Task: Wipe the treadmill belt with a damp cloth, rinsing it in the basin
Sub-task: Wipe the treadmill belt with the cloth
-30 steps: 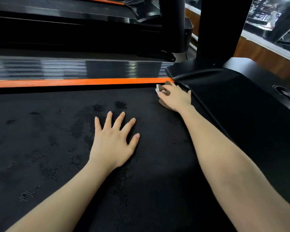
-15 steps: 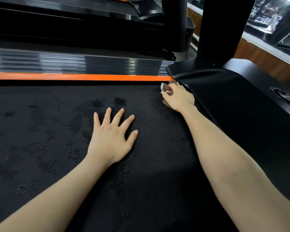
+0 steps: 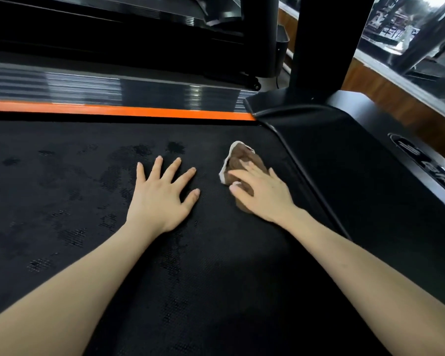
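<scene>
While the left hand (image 3: 162, 194) lies flat on the belt (image 3: 88, 227), fingers spread and straight, the right hand (image 3: 263, 194) presses the brown cloth (image 3: 242, 156) onto the belt just beside it, fingers stretched over the cloth, near the black cover (image 3: 344, 163)

No text can be read. At the right edge of the frame, the treadmill's black front hood (image 3: 365, 181) carries an oval emblem (image 3: 406, 148) and, below it, a line of pale slanted lettering (image 3: 441, 177). Both are seen at a steep angle and are too blurred to make out any letters.
</scene>
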Motion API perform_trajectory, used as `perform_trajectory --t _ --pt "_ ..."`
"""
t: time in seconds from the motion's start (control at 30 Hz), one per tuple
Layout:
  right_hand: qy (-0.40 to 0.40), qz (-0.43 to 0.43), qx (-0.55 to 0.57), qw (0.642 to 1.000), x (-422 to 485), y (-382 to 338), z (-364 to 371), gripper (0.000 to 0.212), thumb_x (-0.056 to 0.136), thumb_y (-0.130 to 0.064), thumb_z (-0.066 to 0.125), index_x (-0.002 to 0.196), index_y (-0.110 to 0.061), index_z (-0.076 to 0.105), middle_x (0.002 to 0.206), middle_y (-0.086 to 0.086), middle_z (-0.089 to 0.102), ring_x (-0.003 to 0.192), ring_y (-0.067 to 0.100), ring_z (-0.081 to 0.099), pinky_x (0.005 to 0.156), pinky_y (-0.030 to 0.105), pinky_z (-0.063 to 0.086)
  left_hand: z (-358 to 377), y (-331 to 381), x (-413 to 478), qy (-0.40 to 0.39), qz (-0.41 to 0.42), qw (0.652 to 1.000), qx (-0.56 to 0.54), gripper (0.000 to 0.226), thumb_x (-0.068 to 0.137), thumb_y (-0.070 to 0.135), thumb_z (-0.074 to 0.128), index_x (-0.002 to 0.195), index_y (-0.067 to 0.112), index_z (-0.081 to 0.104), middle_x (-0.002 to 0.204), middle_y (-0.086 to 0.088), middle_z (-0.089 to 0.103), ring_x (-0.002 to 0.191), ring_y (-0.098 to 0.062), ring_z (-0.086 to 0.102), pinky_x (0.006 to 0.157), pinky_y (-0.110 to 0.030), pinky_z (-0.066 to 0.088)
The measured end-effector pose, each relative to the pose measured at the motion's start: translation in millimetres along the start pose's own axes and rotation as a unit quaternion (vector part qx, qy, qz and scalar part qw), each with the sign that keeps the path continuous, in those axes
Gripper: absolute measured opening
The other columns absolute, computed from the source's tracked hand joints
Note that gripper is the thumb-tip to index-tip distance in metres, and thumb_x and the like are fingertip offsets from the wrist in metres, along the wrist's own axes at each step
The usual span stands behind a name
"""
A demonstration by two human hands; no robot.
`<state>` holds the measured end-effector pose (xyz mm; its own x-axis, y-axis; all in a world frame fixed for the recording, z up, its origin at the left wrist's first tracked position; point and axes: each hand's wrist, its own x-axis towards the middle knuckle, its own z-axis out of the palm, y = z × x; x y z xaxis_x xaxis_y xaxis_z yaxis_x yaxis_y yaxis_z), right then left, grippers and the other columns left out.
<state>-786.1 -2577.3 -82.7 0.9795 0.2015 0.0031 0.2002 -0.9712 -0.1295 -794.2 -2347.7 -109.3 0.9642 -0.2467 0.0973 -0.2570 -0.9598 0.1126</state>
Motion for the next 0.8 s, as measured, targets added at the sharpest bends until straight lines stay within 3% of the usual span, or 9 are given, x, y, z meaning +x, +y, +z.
perform_trajectory --t 0.13,0.23,0.37,0.47,0.53,0.67,0.73,0.8 --pt "-0.014 0.134 -0.012 0.991 10 31 -11 0.049 0.094 -0.058 0.030 0.140 -0.041 0.034 0.159 -0.002 0.013 0.146 0.018 0.008 0.116 0.052 0.008 1 2 1 0.001 -0.001 1.000 0.002 0.082 0.075 0.067 -0.010 0.147 0.041 0.017 0.158 0.002 0.016 0.145 -0.031 0.003 0.114 -0.056 0.000" --pt "-0.036 0.115 -0.045 0.992 -5 19 -4 0.062 0.088 -0.070 0.024 0.145 -0.045 0.022 0.159 0.002 0.007 0.146 0.023 0.005 0.115 0.054 0.003 1 2 2 0.005 -0.002 1.000 0.010 0.083 0.075 0.067 -0.010 0.147 0.039 0.019 0.158 0.000 0.017 0.145 -0.032 0.004 0.114 -0.057 0.002" --pt "0.072 0.106 -0.093 0.987 2 28 -18 0.079 0.077 -0.081 0.017 0.147 -0.042 0.019 0.157 0.007 0.017 0.145 0.028 0.013 0.114 0.056 0.006 1 2 2 0.009 -0.002 1.000 0.007 0.082 0.075 0.067 -0.010 0.148 0.039 0.018 0.158 0.000 0.017 0.145 -0.031 0.004 0.114 -0.057 0.001" --pt "-0.017 0.161 0.016 0.987 24 32 -18 0.069 0.088 -0.070 0.029 0.148 -0.039 0.015 0.158 0.006 0.012 0.146 0.027 0.007 0.116 0.050 0.000 2 2 1 0.009 -0.003 1.000 0.005 0.082 0.075 0.067 -0.009 0.147 0.039 0.019 0.157 0.000 0.017 0.145 -0.031 0.004 0.114 -0.056 0.001" --pt "-0.017 0.142 0.078 0.987 31 15 -9 0.059 0.095 -0.056 0.035 0.148 -0.037 0.019 0.158 0.003 0.016 0.145 0.029 0.006 0.117 0.045 0.002 2 3 2 0.010 -0.005 1.000 0.007 0.082 0.075 0.067 -0.008 0.147 0.039 0.020 0.157 0.000 0.018 0.145 -0.031 0.005 0.114 -0.057 0.001" --pt "0.011 0.004 0.110 0.994 0 -33 5 0.045 0.099 -0.032 0.039 0.144 -0.037 0.034 0.155 -0.004 0.025 0.145 0.024 0.011 0.118 0.044 0.003 0 2 1 0.005 -0.001 1.000 0.004 0.082 0.075 0.067 -0.007 0.147 0.039 0.021 0.157 0.000 0.018 0.145 -0.031 0.005 0.114 -0.056 0.002" --pt "-0.001 -0.011 0.097 0.995 -26 -39 4 0.043 0.098 -0.036 0.040 0.141 -0.037 0.039 0.154 -0.006 0.027 0.145 0.021 0.012 0.119 0.045 0.005 0 1 0 0.006 -0.002 1.000 -0.004 0.082 0.075 0.067 -0.006 0.147 0.039 0.022 0.157 0.000 0.018 0.145 -0.032 0.005 0.114 -0.056 0.001" --pt "0.000 -0.014 0.049 0.999 -57 -42 0 0.054 0.090 -0.058 0.034 0.138 -0.036 0.043 0.155 -0.003 0.025 0.146 0.023 0.011 0.118 0.049 0.007 0 2 1 0.008 -0.002 1.000 -0.006 0.081 0.076 0.067 -0.004 0.147 0.039 0.023 0.157 0.000 0.019 0.145 -0.032 0.006 0.114 -0.056 0.001"
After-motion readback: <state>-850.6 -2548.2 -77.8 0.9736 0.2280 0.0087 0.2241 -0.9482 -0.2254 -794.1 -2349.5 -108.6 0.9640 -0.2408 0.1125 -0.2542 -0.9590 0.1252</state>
